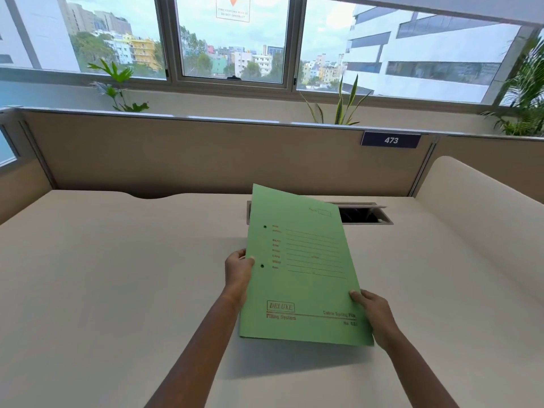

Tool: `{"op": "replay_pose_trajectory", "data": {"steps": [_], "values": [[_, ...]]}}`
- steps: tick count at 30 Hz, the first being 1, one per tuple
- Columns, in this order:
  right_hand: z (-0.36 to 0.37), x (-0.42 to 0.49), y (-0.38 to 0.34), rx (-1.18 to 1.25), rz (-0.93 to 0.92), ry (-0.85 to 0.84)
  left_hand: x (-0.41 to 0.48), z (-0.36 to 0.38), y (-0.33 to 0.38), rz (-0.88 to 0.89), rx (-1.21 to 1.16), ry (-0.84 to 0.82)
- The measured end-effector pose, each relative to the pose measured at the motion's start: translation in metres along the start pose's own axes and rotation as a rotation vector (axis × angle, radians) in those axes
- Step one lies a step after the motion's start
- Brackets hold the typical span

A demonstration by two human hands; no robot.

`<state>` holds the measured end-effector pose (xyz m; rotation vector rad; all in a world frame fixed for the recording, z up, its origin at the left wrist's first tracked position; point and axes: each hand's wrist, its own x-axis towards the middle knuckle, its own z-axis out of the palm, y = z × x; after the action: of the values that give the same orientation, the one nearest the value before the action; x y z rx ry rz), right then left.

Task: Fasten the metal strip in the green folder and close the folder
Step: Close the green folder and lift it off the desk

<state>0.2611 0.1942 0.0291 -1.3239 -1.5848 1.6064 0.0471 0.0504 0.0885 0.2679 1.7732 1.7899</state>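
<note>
The green folder [303, 269] is closed and held in the air above the desk, its printed front cover facing me and tilted a little. Two punched holes show near its left edge. My left hand [238, 275] grips that left edge at mid-height, thumb on the cover. My right hand [375, 313] holds the lower right corner, thumb on top. The metal strip is hidden from view.
The cream desk [117, 275] stretches wide to the left and right. A cable slot with a raised flap [365, 214] lies behind the folder. Beige partition panels [176, 154] bearing a "473" plate [391, 140] close off the back, with plants and windows beyond.
</note>
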Motion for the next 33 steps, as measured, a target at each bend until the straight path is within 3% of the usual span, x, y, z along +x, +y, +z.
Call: {"op": "replay_pose_trajectory", "data": {"steps": [4, 9, 19, 33], "values": [[0.001, 0.002, -0.009, 0.122, 0.069, -0.253, 0.011, -0.013, 0.007, 0.038, -0.004, 0.08], [0.02, 0.002, -0.021, -0.071, 0.076, -0.393, 0.029, -0.032, 0.013, 0.061, 0.079, 0.148], [0.086, 0.019, -0.052, -0.205, -0.128, -0.078, 0.051, -0.07, -0.001, 0.011, 0.367, 0.041], [0.19, 0.062, -0.074, -0.302, -0.181, 0.003, 0.108, -0.12, -0.011, 0.084, 0.506, 0.278]]}}
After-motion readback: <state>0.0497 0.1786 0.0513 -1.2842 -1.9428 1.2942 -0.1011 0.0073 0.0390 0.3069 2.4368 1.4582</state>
